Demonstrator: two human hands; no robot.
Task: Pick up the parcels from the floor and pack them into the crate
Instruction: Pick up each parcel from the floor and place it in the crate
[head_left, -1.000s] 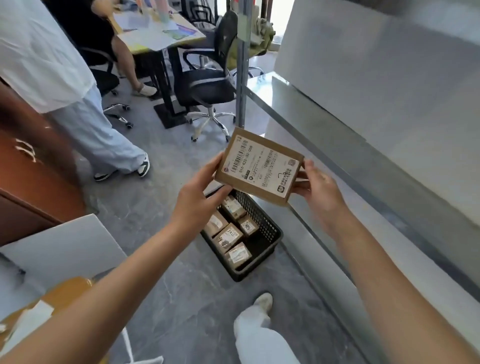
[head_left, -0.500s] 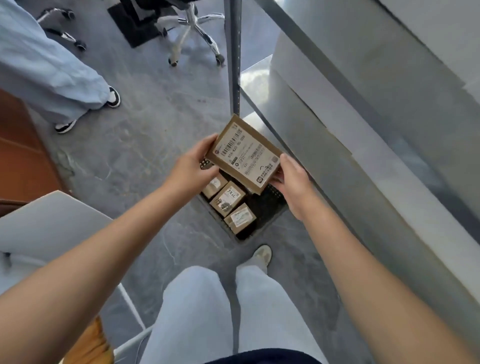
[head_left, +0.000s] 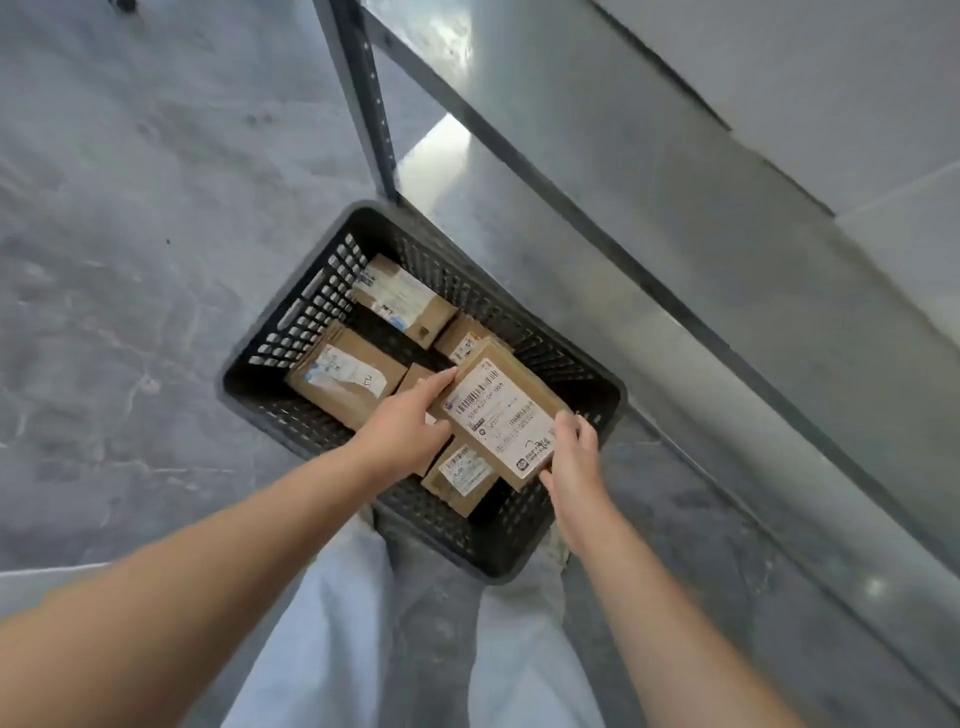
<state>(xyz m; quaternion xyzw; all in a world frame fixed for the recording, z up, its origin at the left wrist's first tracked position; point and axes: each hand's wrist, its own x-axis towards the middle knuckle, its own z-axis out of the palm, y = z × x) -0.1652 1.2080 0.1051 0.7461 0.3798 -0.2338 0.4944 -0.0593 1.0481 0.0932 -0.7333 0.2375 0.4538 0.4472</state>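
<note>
A flat brown cardboard parcel (head_left: 501, 415) with a white barcode label is held low inside the black perforated plastic crate (head_left: 291, 332), over the crate's right half. My left hand (head_left: 410, 423) grips its left edge, fingers along the side. My right hand (head_left: 571, 457) holds its near right corner. Several smaller brown parcels lie in the crate: one at the far end (head_left: 402, 299), one at the left (head_left: 345, 374), one near the front (head_left: 462, 475). Another is partly hidden under the held parcel.
The crate stands on a grey stone floor (head_left: 130, 208). A grey metal shelf post (head_left: 363, 98) rises right behind the crate, and a metal shelf beam (head_left: 675, 234) runs diagonally along the right. My legs in pale trousers (head_left: 337, 649) are just in front of the crate.
I have bent down over the crate. Both hands have lowered the flat parcel from above the crate down into it, and the crate now fills the middle of the view.
</note>
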